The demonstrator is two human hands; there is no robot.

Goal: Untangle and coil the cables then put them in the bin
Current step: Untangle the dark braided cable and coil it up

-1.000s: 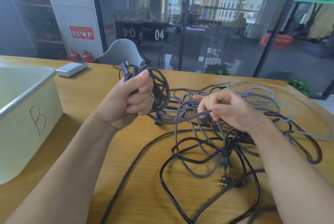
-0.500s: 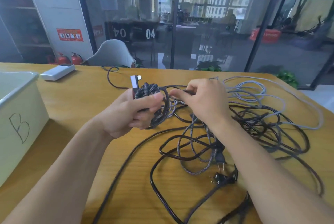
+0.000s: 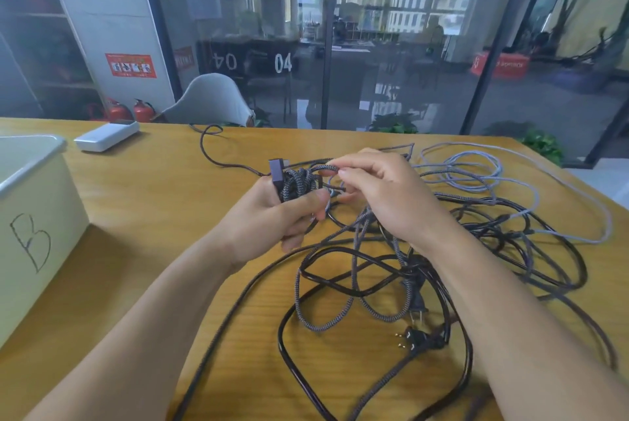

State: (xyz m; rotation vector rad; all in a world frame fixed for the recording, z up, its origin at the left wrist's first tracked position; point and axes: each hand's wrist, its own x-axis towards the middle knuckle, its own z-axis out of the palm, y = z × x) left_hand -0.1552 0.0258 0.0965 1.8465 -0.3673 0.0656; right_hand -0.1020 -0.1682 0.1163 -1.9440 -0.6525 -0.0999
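The table (image 3: 143, 203) is yellow-brown wood. The cable bundle (image 3: 299, 182) has a black and grey zigzag pattern. Other cables are shiny black (image 3: 340, 288) or pale grey (image 3: 476, 165). The bin (image 3: 41, 216) is creamy white with a black B.

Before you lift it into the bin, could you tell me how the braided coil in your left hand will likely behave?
The braided coil looks floppy: loops bunch unevenly under the left hand. It will probably spring loose if the grip relaxes. Its tail runs into the tangle, so lifting may drag that.

The table (image 3: 153, 203) is smooth, faintly glossy wood. The braided cable (image 3: 299, 182) looks cloth-woven; the black cords (image 3: 340, 288) are shiny plastic.
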